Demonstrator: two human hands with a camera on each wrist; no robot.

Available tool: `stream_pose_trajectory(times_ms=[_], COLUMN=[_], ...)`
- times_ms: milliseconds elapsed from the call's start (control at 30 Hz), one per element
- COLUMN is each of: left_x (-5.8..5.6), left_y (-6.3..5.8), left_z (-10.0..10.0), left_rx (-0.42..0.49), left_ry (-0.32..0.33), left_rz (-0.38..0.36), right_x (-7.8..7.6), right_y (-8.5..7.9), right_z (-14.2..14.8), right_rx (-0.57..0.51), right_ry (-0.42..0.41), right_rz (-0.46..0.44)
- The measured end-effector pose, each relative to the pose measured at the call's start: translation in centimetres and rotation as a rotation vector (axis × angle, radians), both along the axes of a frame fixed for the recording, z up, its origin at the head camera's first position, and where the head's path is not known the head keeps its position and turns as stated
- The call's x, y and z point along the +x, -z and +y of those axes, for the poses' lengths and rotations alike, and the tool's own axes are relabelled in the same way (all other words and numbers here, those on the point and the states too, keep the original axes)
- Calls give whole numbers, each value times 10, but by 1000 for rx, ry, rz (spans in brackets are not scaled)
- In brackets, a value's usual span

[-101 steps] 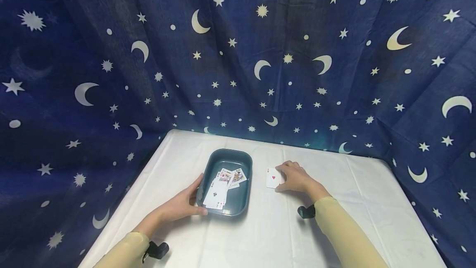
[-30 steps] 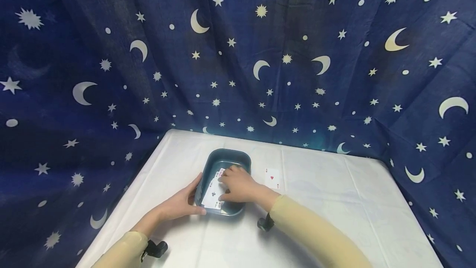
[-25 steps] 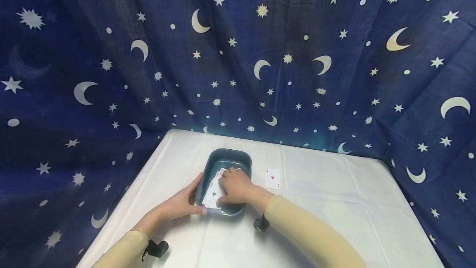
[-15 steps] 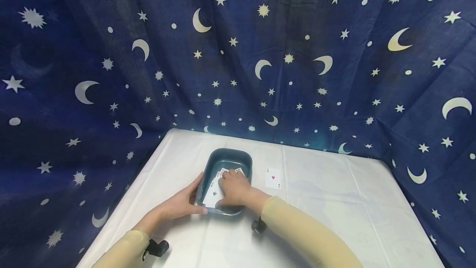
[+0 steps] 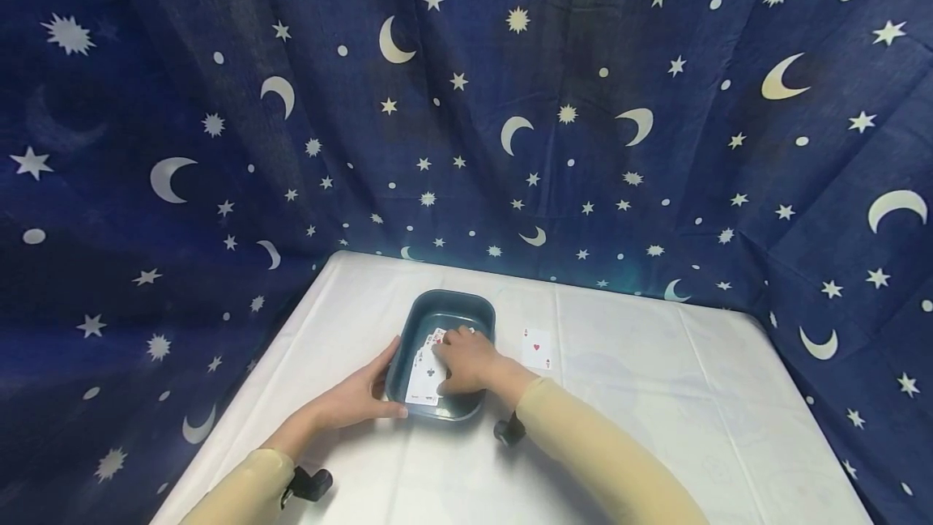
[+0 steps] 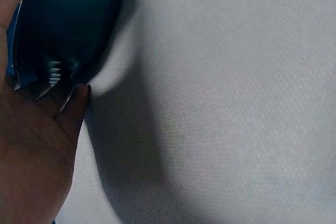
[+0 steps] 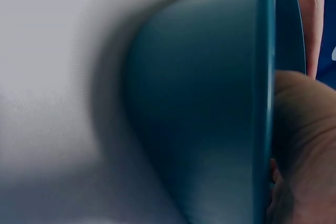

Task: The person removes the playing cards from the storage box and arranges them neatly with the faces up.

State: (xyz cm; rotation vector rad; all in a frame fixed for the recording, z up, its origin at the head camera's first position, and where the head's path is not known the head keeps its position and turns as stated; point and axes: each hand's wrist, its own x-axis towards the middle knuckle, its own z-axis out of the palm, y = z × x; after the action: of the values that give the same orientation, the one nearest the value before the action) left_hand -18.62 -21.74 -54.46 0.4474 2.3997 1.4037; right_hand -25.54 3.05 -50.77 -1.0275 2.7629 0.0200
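Observation:
A dark teal tray (image 5: pixel 452 305) stands on the white table with several playing cards in it. My left hand (image 5: pixel 353 399) holds the tray's near-left corner, thumb at the front rim and fingers along the left wall; the left wrist view has it against the tray's outer wall. Inside the tray, my right hand (image 5: pixel 470 363) has its fingers curled over the cards and pinches the right edge of a clubs card (image 5: pixel 421 383). That hand covers part of the pile. In the right wrist view the tray's wall (image 7: pixel 199 77) hides the fingertips.
An ace of hearts (image 5: pixel 532 355) lies face up on the white tablecloth (image 5: pixel 641 395), just right of the tray. Behind the table hangs a dark blue curtain (image 5: pixel 466 128) with moons and stars. Small black cameras hang at both wrists.
My right hand has gone from the ace of hearts on the table into the tray. Over the last half second the clubs card shifted slightly right and straightened. The left hand stays put.

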Motion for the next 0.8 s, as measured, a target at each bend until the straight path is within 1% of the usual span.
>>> stream_pose_trajectory(times_ms=[133, 400, 633, 800], left_x=[0, -1, -1, 0], left_y=[-1, 1, 0, -2], left_z=[0, 0, 0, 0], left_rx=[6, 24, 8, 7], left_ry=[1, 27, 12, 7], left_rz=[-5, 25, -3, -6], right_x=[-2, -1, -1, 0], right_y=[0, 5, 7, 6], right_z=[1, 1, 1, 2], right_rx=[-13, 12, 14, 3], right_ry=[14, 18, 11, 2], right_rz=[-11, 30, 41, 47])
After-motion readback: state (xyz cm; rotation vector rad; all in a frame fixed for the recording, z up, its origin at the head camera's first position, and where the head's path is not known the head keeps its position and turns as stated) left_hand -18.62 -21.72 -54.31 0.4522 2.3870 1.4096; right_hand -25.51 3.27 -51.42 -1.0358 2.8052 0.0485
